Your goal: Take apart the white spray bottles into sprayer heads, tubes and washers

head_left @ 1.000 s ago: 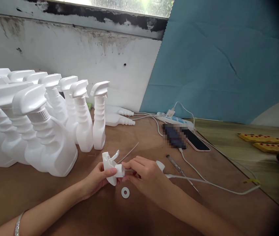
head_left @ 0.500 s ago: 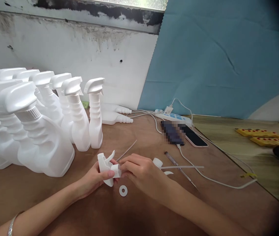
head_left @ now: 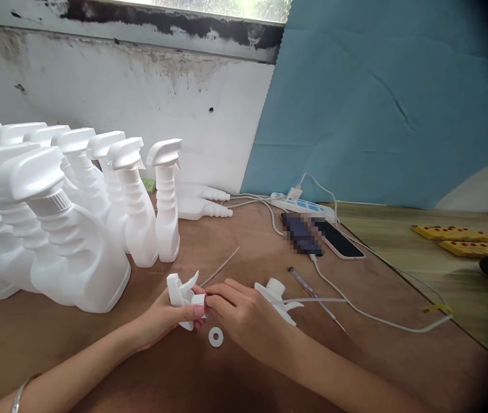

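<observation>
My left hand (head_left: 164,315) is closed around a white trigger sprayer head (head_left: 178,291), its collar (head_left: 198,300) facing right and my thumb along it. My right hand (head_left: 244,310) meets it there, fingertips pinched together at the collar's open end. What those fingertips hold, if anything, is hidden. Just below lies a flat white ring washer (head_left: 215,337) on the table. A thin tube (head_left: 223,265) slants away behind my fingers; its near end is covered. Partly behind my right hand rests a second sprayer head (head_left: 276,287) with a long dip tube (head_left: 312,300).
White spray bottles (head_left: 89,252) stand in rows on the left, and bottles without sprayers (head_left: 205,208) lie by the wall. To the right are a slim pen-like tool (head_left: 312,295), two phones (head_left: 340,238), a power strip (head_left: 304,203) and a white cable (head_left: 377,321).
Both hands and the held sprayer head have shifted slightly down and left. My right fingers have closed in on the collar's end, and more of the second sprayer head shows.
</observation>
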Available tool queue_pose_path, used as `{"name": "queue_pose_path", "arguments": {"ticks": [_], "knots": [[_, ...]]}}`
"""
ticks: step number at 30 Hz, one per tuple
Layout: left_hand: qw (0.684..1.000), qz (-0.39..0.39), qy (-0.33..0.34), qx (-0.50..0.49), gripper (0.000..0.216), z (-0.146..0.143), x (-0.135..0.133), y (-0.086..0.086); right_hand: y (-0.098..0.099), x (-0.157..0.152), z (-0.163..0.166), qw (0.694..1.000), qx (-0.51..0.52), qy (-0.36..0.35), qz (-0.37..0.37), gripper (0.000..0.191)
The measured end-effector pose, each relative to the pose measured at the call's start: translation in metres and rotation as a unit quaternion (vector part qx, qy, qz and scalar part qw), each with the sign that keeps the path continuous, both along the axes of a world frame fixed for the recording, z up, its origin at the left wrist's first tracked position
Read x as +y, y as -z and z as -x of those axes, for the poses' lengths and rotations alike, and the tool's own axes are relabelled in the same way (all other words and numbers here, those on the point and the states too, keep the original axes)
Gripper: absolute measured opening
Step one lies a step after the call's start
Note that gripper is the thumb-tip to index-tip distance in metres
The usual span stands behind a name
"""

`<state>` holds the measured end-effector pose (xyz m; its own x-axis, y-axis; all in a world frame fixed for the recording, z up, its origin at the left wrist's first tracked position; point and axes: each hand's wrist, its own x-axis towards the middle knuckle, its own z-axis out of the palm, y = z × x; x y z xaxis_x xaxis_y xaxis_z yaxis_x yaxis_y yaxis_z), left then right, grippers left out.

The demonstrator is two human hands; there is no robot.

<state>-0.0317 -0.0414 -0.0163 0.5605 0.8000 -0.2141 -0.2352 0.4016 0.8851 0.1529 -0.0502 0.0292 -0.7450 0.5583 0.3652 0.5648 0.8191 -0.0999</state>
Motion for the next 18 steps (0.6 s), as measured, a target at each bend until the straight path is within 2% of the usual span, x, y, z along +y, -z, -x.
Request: {"name": "queue_pose_path", "arguments": {"ticks": [7,9,12,18], "knots": [[0.999,0.028,0.011,0.017,0.038,0.0016,0.0018,0.0003,-0.0004,-0.0037,0.0031,0.994,-0.011,-0.031,-0.107,0.021],[0.999,0.039,0.025,0.018,0.041,0.0023,0.0028,-0.0011,-0.0003,-0.0057,0.0047,0.992,-0.004,-0.038,-0.119,0.024],[0.998,0.04,0.048,0.01,0.04,0.003,0.004,-0.0019,-0.0005,-0.0082,0.0061,0.996,0.009,-0.045,-0.08,0.027],[0.997,0.026,0.077,-0.005,0.039,0.0056,0.0047,0.0061,-0.0071,-0.0101,0.0054,0.995,0.042,-0.028,0.088,0.023]]}}
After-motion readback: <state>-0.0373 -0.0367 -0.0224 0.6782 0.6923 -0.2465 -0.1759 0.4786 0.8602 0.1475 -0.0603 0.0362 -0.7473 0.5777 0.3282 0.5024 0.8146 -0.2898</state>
